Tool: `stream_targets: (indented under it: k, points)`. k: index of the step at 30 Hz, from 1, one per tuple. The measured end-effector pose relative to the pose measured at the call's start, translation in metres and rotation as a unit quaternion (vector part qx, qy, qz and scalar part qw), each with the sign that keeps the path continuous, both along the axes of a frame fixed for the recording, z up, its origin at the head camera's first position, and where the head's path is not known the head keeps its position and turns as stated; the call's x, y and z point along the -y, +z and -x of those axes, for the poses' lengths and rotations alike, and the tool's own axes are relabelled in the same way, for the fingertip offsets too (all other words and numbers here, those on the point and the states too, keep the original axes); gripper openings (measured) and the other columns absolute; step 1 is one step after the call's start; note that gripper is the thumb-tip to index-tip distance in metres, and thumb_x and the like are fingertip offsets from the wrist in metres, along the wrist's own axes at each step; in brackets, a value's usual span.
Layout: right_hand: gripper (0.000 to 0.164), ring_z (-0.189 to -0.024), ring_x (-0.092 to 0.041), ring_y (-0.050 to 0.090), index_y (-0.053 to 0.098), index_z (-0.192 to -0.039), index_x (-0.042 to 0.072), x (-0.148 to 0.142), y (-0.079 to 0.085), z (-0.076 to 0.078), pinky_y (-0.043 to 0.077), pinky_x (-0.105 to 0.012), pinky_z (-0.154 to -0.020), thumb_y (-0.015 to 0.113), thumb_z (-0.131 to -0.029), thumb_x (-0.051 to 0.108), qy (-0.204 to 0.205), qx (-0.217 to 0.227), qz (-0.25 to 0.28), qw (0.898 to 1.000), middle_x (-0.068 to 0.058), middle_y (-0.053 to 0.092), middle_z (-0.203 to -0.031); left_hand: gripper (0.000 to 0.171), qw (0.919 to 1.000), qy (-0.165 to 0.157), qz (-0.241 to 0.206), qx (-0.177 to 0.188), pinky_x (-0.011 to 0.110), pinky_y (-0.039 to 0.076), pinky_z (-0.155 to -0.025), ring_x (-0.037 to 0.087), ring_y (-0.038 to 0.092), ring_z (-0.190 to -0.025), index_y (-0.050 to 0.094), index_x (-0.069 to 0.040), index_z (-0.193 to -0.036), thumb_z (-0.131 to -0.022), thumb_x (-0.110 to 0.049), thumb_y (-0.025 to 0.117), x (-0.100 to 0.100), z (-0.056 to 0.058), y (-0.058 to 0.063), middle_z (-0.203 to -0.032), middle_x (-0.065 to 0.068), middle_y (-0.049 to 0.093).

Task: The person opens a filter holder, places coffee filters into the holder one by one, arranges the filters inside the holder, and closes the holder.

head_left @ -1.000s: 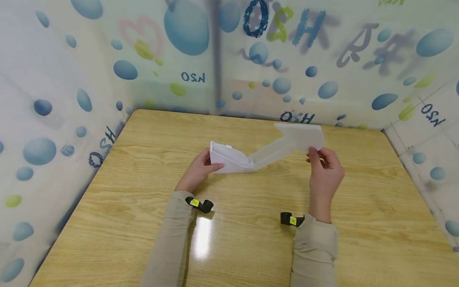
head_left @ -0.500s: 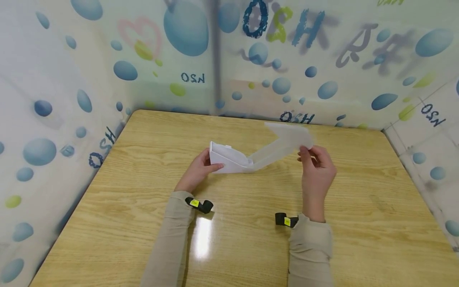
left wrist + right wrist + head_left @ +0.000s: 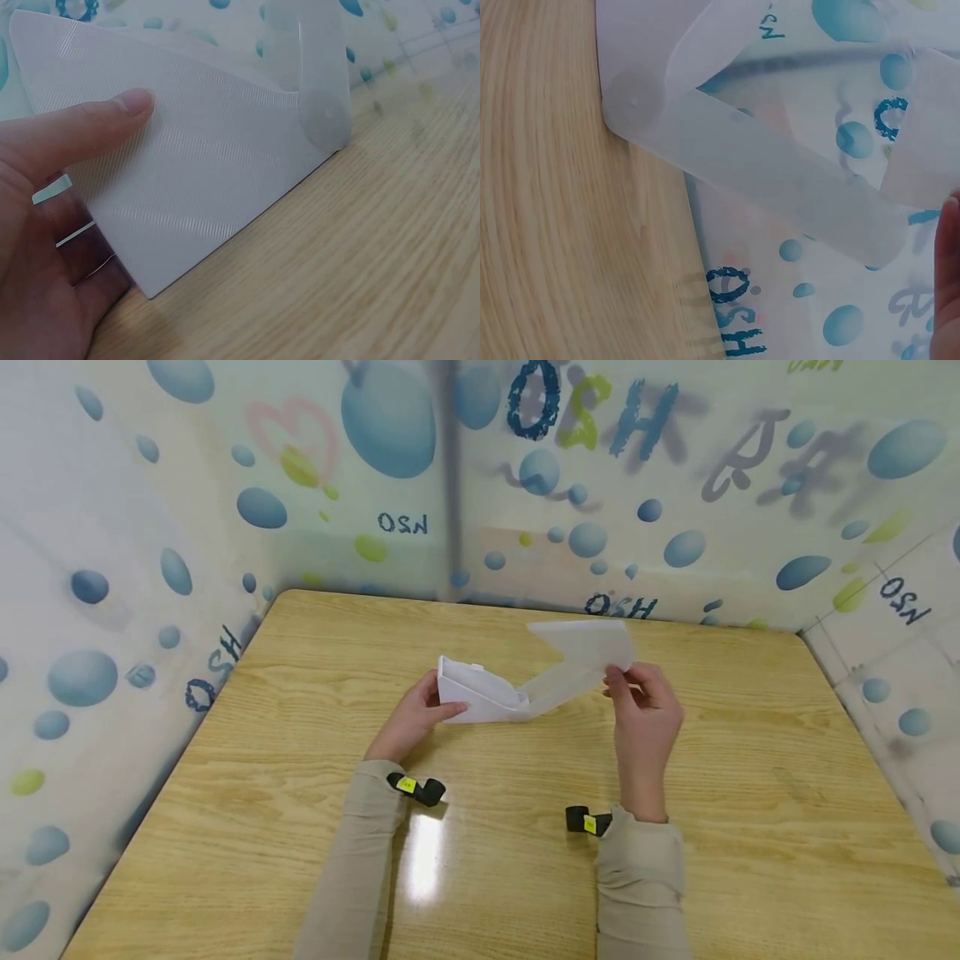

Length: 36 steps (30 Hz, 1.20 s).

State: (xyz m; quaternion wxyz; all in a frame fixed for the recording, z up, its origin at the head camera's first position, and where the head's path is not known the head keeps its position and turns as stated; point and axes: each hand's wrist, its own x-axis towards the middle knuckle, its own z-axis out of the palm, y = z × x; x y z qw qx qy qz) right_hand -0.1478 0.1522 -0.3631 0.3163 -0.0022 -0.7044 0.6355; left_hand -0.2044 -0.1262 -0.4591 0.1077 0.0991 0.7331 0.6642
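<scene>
A white plastic box (image 3: 483, 703) with slanted sides stands on the wooden table, its lid raised. My left hand (image 3: 411, 717) grips the box's left end; in the left wrist view the thumb (image 3: 112, 124) lies along its finely ribbed side (image 3: 172, 172). The translucent lid (image 3: 588, 643) swings on a long arm (image 3: 795, 184) from a round pivot (image 3: 324, 120) at the box's right end. My right hand (image 3: 649, 714) pinches the lid's right edge between thumb and fingers. Only a sliver of the right hand (image 3: 949, 277) appears in the right wrist view.
Around the box lies the wooden table (image 3: 510, 860), with a bright reflection near the front. A wall covering with blue dots and letters (image 3: 588, 539) rises behind the table's back edge. Each wrist carries a black strap (image 3: 422, 787) with a small camera.
My right hand has moved to the left, bringing the lid's edge closer to the box. The left hand and the box have stayed in place.
</scene>
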Motion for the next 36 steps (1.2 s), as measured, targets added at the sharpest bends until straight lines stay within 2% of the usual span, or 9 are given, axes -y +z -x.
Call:
stream_targets:
  k: [3, 6, 13, 21, 23, 30, 34, 36]
  points:
    - [0.020, -0.076, -0.009, 0.059, 0.068, -0.094, -0.003, 0.008, 0.005, -0.004, 0.051, -0.017, -0.066, 0.066, -0.084, 0.014, 0.016, 0.002, -0.012, 1.000, 0.006, 0.062, -0.085, 0.051, 0.9999, 0.001, -0.008, -0.010, 0.036, 0.045, -0.091, 0.021, 0.054, -0.109, 0.047, -0.015, -0.125, -0.081, -0.023, 0.072, -0.001, 0.001, -0.002, -0.119, 0.006, 0.056]
    - [0.020, -0.077, -0.007, 0.059, 0.067, -0.095, -0.004, 0.014, 0.004, -0.004, 0.050, -0.017, -0.067, 0.066, -0.085, 0.014, 0.029, 0.011, -0.025, 0.999, 0.007, 0.062, -0.086, 0.050, 0.9998, 0.001, -0.014, -0.012, 0.035, 0.045, -0.090, 0.021, 0.054, -0.108, 0.048, -0.015, -0.124, -0.080, -0.022, 0.072, -0.001, 0.001, -0.002, -0.119, 0.007, 0.057]
    - [0.017, -0.078, -0.006, 0.059, 0.071, -0.095, 0.007, 0.016, -0.023, 0.010, 0.050, -0.018, -0.066, 0.067, -0.084, 0.020, 0.038, 0.023, -0.075, 0.996, 0.000, 0.065, -0.091, 0.050, 0.9999, 0.001, -0.012, -0.012, 0.033, 0.046, -0.089, 0.021, 0.055, -0.107, 0.048, -0.014, -0.124, -0.080, -0.021, 0.072, -0.002, 0.000, -0.001, -0.118, 0.007, 0.057]
    - [0.019, -0.072, -0.006, 0.061, 0.070, -0.091, 0.009, 0.024, -0.033, 0.014, 0.051, -0.018, -0.065, 0.067, -0.084, 0.026, 0.055, 0.019, -0.116, 0.992, -0.002, 0.065, -0.089, 0.050, 0.9999, -0.002, -0.008, -0.006, 0.034, 0.046, -0.089, 0.021, 0.054, -0.107, 0.048, -0.013, -0.125, -0.081, -0.020, 0.071, 0.000, 0.000, -0.001, -0.119, 0.007, 0.056]
    - [0.018, -0.072, -0.006, 0.061, 0.070, -0.091, 0.010, 0.026, -0.035, 0.014, 0.051, -0.018, -0.065, 0.066, -0.085, 0.026, 0.061, 0.023, -0.124, 0.990, -0.001, 0.065, -0.090, 0.049, 0.9999, -0.003, -0.009, -0.002, 0.034, 0.045, -0.089, 0.021, 0.054, -0.108, 0.048, -0.013, -0.125, -0.082, -0.019, 0.070, 0.000, 0.000, 0.001, -0.119, 0.008, 0.056]
    - [0.015, -0.071, -0.005, 0.059, 0.070, -0.090, 0.010, 0.032, -0.040, 0.017, 0.049, -0.018, -0.067, 0.066, -0.085, 0.023, 0.067, 0.031, -0.154, 0.985, -0.001, 0.066, -0.088, 0.047, 0.9999, -0.010, -0.007, -0.002, 0.033, 0.046, -0.088, 0.021, 0.054, -0.106, 0.047, -0.008, -0.125, -0.083, -0.013, 0.068, -0.002, -0.009, 0.020, -0.118, 0.010, 0.056]
    - [0.012, -0.070, -0.012, 0.060, 0.070, -0.090, 0.004, 0.040, -0.028, 0.010, 0.048, -0.016, -0.067, 0.066, -0.085, 0.014, 0.069, 0.034, -0.174, 0.982, -0.007, 0.066, -0.087, 0.047, 1.0000, -0.008, -0.002, 0.003, 0.033, 0.045, -0.089, 0.021, 0.054, -0.106, 0.047, -0.010, -0.125, -0.083, -0.015, 0.068, -0.002, -0.010, 0.022, -0.118, 0.009, 0.056]
    - [0.013, -0.072, -0.013, 0.060, 0.070, -0.090, 0.005, 0.042, -0.029, 0.010, 0.049, -0.016, -0.068, 0.065, -0.086, 0.016, 0.074, 0.031, -0.183, 0.980, -0.005, 0.066, -0.087, 0.047, 1.0000, -0.008, 0.000, 0.003, 0.034, 0.045, -0.089, 0.021, 0.054, -0.106, 0.047, -0.010, -0.125, -0.083, -0.015, 0.069, -0.002, -0.010, 0.022, -0.119, 0.009, 0.056]
